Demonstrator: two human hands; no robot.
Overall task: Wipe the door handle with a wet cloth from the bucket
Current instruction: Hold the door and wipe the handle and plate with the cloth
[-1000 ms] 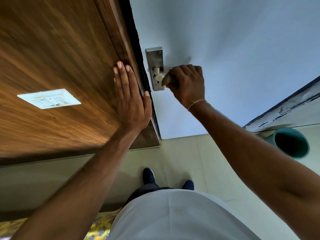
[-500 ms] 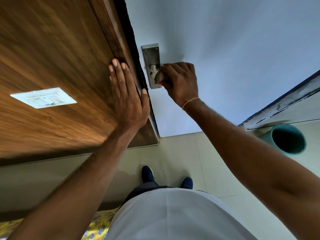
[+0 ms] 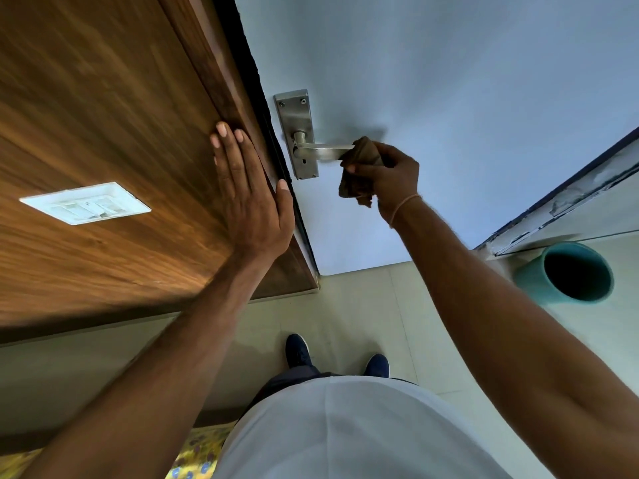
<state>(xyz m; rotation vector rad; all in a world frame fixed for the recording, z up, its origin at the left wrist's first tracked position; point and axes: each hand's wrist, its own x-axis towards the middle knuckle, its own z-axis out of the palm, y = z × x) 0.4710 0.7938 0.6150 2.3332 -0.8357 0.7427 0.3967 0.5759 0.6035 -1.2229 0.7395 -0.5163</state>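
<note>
Gripping a crumpled brown cloth [image 3: 359,167], the right hand [image 3: 389,176] has its fingers curled tight around the bunched fabric, which wraps the free end of the handle [image 3: 320,150]; a loose, ragged corner of cloth hangs below the fist. The handle is a brushed-metal lever, flat and slightly curved, projecting from a round collar on a rectangular steel plate [image 3: 296,133] with screws at the top and a keyhole near the bottom. The plate sits on a smooth, matte pale-blue door [image 3: 449,81]. The lever's bare stretch lies between the plate and the fingertips. The left hand [image 3: 250,202] lies flat, fingers together and thumb out, on a glossy wood-grain panel [image 3: 103,115] beside the door's dark edge. A white switch plate [image 3: 84,203] is set in that panel. A teal cylindrical bucket [image 3: 567,273] stands on the pale tiled floor [image 3: 363,305], well apart from the handle.
</note>
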